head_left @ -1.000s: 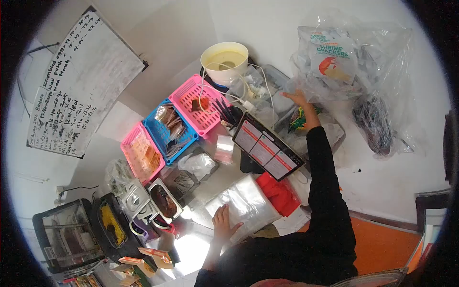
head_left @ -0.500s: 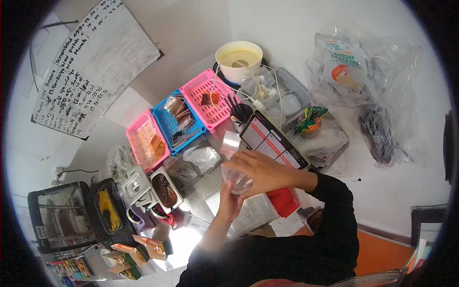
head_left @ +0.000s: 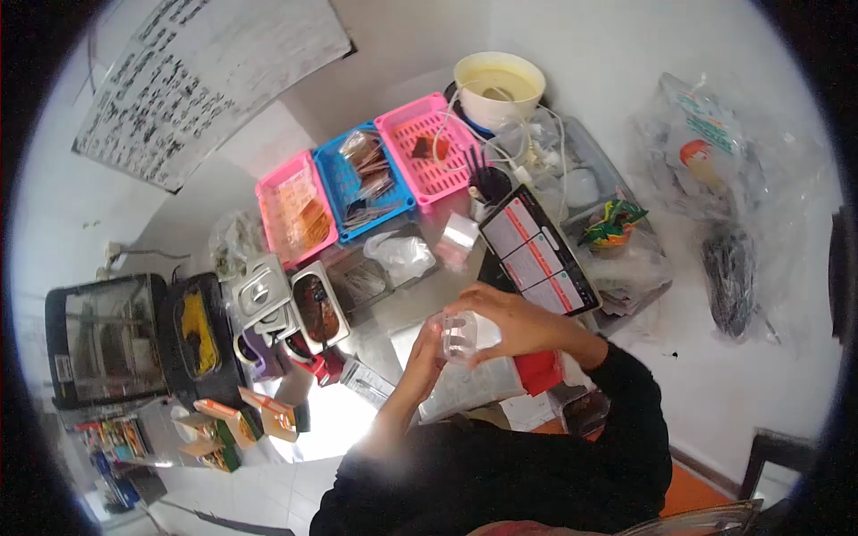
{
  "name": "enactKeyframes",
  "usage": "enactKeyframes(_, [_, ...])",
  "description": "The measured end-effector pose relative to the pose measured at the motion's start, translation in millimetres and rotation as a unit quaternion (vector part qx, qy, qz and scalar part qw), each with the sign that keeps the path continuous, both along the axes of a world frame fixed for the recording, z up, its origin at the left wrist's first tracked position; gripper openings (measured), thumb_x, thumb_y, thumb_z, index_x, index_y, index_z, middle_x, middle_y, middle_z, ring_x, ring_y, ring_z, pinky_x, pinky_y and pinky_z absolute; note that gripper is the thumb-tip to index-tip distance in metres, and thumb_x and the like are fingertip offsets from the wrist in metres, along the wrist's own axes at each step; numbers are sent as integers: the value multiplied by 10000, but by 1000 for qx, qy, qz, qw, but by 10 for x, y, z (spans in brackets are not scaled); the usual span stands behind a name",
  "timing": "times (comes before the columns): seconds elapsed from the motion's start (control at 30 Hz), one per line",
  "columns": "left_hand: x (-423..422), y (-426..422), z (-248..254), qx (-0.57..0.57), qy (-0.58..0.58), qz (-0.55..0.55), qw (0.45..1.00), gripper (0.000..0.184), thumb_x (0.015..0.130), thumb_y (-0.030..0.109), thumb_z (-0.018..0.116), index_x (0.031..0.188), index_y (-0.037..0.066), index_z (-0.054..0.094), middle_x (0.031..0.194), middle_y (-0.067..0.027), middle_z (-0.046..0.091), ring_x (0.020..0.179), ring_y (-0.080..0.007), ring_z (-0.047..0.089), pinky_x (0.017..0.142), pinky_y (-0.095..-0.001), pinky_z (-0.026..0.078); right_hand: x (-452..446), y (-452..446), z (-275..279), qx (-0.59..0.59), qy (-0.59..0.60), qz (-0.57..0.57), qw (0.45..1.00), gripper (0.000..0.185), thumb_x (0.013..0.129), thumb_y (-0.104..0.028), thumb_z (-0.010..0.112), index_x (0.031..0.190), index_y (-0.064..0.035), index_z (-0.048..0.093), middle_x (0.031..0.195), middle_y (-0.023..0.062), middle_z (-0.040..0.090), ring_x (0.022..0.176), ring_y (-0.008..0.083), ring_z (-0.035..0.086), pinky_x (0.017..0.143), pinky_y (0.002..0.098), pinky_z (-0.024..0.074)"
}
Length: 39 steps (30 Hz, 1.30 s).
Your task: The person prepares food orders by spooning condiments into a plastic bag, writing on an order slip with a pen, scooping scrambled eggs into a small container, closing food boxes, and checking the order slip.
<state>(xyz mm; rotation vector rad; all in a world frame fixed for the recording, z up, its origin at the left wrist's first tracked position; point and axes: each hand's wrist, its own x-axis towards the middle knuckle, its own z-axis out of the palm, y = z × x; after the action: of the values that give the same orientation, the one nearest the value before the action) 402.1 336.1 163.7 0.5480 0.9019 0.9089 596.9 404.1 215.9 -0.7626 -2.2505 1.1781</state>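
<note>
Between my two hands is a small clear plastic cup (head_left: 459, 338), held above a stack of clear plastic bags (head_left: 474, 389). My left hand (head_left: 427, 355) grips its left side, fingers pointing up. From the right, my right hand (head_left: 508, 320) curls over the cup's upper and right side. A red packet (head_left: 538, 372) lies just below my right wrist. Behind my hands a tablet (head_left: 542, 254) with red and white panels leans at a tilt.
Pink (head_left: 299, 210) and blue (head_left: 365, 183) baskets hold packets. A metal pan of dark sauce (head_left: 319, 308), a black tray with yellow food (head_left: 198, 332) and open food boxes (head_left: 273, 414) are at left. A white bowl (head_left: 499, 94) stands behind; bagged crackers (head_left: 702, 165) lie right.
My right hand has come back from the clear containers at the back with a cup, and my left hand has risen off the bags to hold it too. The view has shifted.
</note>
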Motion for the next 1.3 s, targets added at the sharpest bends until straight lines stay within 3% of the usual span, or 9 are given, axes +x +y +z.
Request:
enactKeyframes(0.2, [-422, -757, -420, -15, 98, 85, 992, 463, 972, 460, 365, 1196, 69, 470, 1046, -51, 510, 884, -131, 483, 743, -280, 430, -552, -635, -482, -101, 56, -24, 993, 394, 702, -201, 797, 963, -59, 538, 1027, 92, 528, 973, 241, 546, 813, 337, 463])
enactKeyframes(0.4, [-952, -1558, -216, -66, 57, 152, 985, 427, 966, 419, 382, 1134, 45, 502, 1012, -91, 546, 882, -171, 551, 793, -303, 462, -1243, -932, -547, -147, 21, 201, 968, 301, 712, -191, 780, 898, -49, 591, 906, 95, 579, 844, 243, 575, 750, 334, 471])
enactKeyframes(0.63, [-1563, -2272, 140, -95, 13, 400, 912, 494, 916, 504, 447, 1094, 49, 520, 971, -94, 559, 853, -193, 575, 723, -338, 499, -2388, -1247, -400, 48, 129, 401, 906, 183, 732, -99, 685, 875, -58, 577, 796, 81, 560, 795, 268, 562, 678, 358, 479])
enactKeyframes(0.8, [-2146, -2755, 42, 31, 45, 432, 900, 511, 910, 485, 479, 1175, 49, 512, 1067, -92, 589, 897, -170, 567, 762, -313, 492, -3062, -1538, -108, 73, 174, 440, 878, 151, 750, -64, 669, 879, -46, 592, 793, 88, 559, 763, 274, 555, 678, 353, 477])
enactKeyframes(0.9, [-2585, -2860, 316, -1, 16, 419, 908, 531, 913, 491, 472, 1196, 42, 504, 1093, -91, 588, 905, -171, 573, 755, -303, 492, -3473, -1770, 20, 10, 153, 367, 917, 201, 764, -107, 710, 927, -40, 614, 810, 53, 613, 759, 200, 583, 657, 282, 463])
enactKeyframes(0.93, [-2770, -2912, 430, -27, 3, 392, 919, 550, 913, 504, 463, 1205, 40, 500, 1100, -97, 587, 919, -174, 575, 754, -308, 493, -3637, -1815, 85, -120, 59, 363, 922, 264, 752, -102, 739, 975, -37, 614, 827, 39, 624, 766, 159, 592, 668, 269, 466])
enactKeyframes(1.07, [-3441, -3191, 523, -73, -68, 324, 941, 576, 909, 558, 404, 1159, 53, 520, 959, -87, 616, 765, -182, 610, 538, -307, 493, -4297, -1981, 106, -356, -62, 385, 849, 362, 737, -71, 774, 1048, -23, 594, 876, 23, 650, 772, 66, 594, 700, 230, 472])
enactKeyframes(1.13, [-3673, -3360, 535, -91, -91, 321, 938, 560, 907, 565, 390, 1104, 60, 533, 857, -69, 617, 632, -180, 605, 400, -282, 446, -4582, -2168, 168, -377, -57, 404, 832, 351, 730, -55, 775, 1028, -18, 594, 866, 33, 648, 777, 75, 603, 706, 224, 473])
enactKeyframes(1.3, [-4136, -3734, 461, -56, -92, 374, 921, 490, 944, 459, 366, 1130, 38, 537, 927, -95, 622, 726, -191, 628, 500, -302, 509, -5084, -2578, 234, -353, -63, 403, 842, 299, 722, -109, 784, 945, -38, 598, 811, -8, 622, 763, 51, 581, 653, 197, 433])
